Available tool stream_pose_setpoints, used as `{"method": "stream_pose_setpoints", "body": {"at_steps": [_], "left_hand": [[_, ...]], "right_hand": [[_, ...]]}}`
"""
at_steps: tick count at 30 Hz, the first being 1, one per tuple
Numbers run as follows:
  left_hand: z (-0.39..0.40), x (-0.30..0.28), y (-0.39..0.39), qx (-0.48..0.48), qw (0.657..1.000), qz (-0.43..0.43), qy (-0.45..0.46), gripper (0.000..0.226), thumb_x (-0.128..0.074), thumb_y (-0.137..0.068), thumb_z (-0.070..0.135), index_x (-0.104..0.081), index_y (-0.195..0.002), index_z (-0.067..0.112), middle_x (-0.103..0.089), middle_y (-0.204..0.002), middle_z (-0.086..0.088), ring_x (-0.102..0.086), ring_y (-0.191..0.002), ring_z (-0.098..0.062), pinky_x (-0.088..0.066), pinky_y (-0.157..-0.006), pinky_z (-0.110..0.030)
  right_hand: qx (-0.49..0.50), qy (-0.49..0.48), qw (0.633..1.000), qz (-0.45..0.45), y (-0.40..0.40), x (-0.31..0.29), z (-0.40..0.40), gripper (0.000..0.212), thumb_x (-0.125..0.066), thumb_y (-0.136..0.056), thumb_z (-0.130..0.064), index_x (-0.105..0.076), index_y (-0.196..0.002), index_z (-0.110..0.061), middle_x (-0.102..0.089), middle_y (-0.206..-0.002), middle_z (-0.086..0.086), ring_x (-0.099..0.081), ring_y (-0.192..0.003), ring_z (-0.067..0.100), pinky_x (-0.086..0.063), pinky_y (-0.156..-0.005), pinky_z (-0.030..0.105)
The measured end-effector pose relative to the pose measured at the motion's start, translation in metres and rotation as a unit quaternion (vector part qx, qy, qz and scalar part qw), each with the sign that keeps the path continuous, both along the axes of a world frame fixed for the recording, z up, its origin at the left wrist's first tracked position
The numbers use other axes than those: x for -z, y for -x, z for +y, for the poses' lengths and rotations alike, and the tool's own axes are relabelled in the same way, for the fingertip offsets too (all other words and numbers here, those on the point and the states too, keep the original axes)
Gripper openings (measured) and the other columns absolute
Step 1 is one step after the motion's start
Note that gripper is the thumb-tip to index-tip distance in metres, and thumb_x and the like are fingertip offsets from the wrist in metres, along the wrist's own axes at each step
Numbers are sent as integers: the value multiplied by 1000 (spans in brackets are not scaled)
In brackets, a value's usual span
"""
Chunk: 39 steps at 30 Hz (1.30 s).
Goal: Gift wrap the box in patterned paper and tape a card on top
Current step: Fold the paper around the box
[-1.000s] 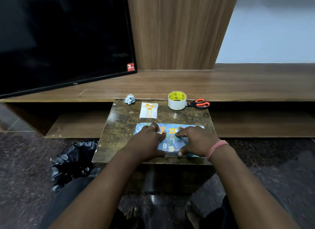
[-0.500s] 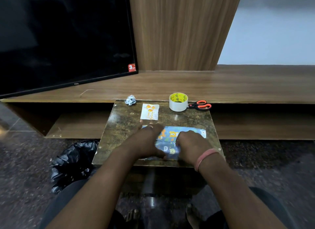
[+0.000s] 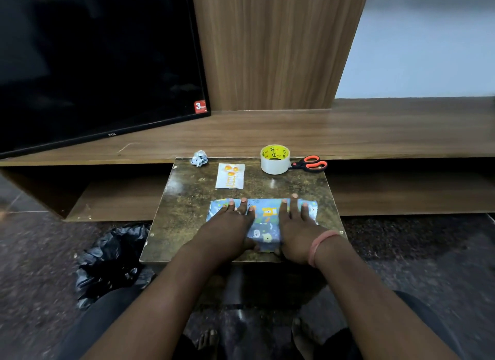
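The wrapped box (image 3: 263,225) lies flat at the near middle of the counter (image 3: 187,212), covered in blue patterned paper printed with small cartoon animals; its long side runs left to right. The card (image 3: 230,176), white with orange balloons and orange lettering, lies flat and separate just beyond the box, toward the far left. The clear tape roll (image 3: 275,160), with its yellow printed core, stands at the far edge, right of the card.
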State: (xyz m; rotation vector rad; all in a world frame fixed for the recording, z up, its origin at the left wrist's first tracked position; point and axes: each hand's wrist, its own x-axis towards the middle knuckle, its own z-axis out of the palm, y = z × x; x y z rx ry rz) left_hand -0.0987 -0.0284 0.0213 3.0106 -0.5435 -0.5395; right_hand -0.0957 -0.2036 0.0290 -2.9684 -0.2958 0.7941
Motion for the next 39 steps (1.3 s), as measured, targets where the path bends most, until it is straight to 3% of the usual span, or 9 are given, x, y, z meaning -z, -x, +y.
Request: {"method": "stream_pose_setpoints", "body": {"at_steps": [9,13,17,19,22,24,27,36,39], "left_hand": [[-9,6,3,-23,999,12,-25,89,-56,-101,47,-6,-163,7,2,-170,-22,-10,-156,-43,-10,-126,-45],[-8,5,5,-23,1000,-1,-4,92,-62,-98,44,-8,-164,8,-5,-170,-22,-16,-155,-43,-10,-126,-42],[10,-13,-3,-93,982,-58,151,83,-63,-82,67,-51,-149,20,-40,-160,-13,-37,-147,-34,-30,-120,-44],[19,-22,-11,-178,901,-219,328,81,-60,-76,73,-60,-139,22,-51,-153,-8,-43,-144,-31,-34,-119,-45],[22,-29,-14,-294,716,-382,505,66,-68,-89,60,-55,-139,18,-54,-146,-3,-45,-139,-17,-33,-114,-18],[16,-32,-14,-377,664,-197,615,88,-75,-80,67,-47,-144,13,-56,-142,-14,-53,-134,-26,-43,-112,-32],[6,-32,-14,-377,545,145,735,79,-70,-84,64,-58,-141,10,-68,-131,-20,-71,-112,-28,-60,-89,-39],[4,-29,-21,-310,500,189,786,50,-58,-95,37,-63,-135,7,-73,-125,-11,-75,-103,-23,-62,-77,-36],[8,-23,-24,-321,490,216,781,49,-57,-99,29,-57,-141,5,-66,-135,-16,-64,-125,-35,-55,-101,-51]], "right_hand": [[-90,10,992,-88,-12,12,7,122,-61,-84,-69,20,-157,-12,22,-163,23,25,-151,36,17,-120,56],[-161,-45,981,-97,-28,12,16,117,-72,-80,-61,4,-161,-25,-8,-165,19,-4,-155,33,0,-124,51],[-150,-117,974,-127,-39,8,1,102,-70,-78,-64,-13,-159,-38,-31,-156,13,-27,-147,33,-23,-118,43],[-91,-212,965,-122,-47,1,-11,103,-73,-77,-63,-19,-160,-36,-30,-161,8,-27,-149,25,-25,-120,38],[10,-423,901,-97,-48,-19,-18,95,-77,-78,-58,-33,-157,-29,-40,-155,-17,-37,-139,-10,-33,-117,23],[70,-518,850,-66,-39,-32,-14,67,-77,-87,-40,-46,-146,-34,-57,-135,-26,-49,-114,-25,-41,-94,3],[95,-594,799,18,-31,-33,-4,33,-68,-93,-31,-68,-126,-30,-73,-118,-14,-67,-112,4,-51,-85,14],[209,-742,604,202,-33,-28,-6,44,-42,-105,-38,-62,-137,-15,-63,-136,16,-61,-124,39,-45,-108,58],[236,-750,555,271,-40,-20,-13,52,-42,-106,-46,-54,-144,-12,-54,-146,19,-52,-134,40,-36,-114,61]]}}
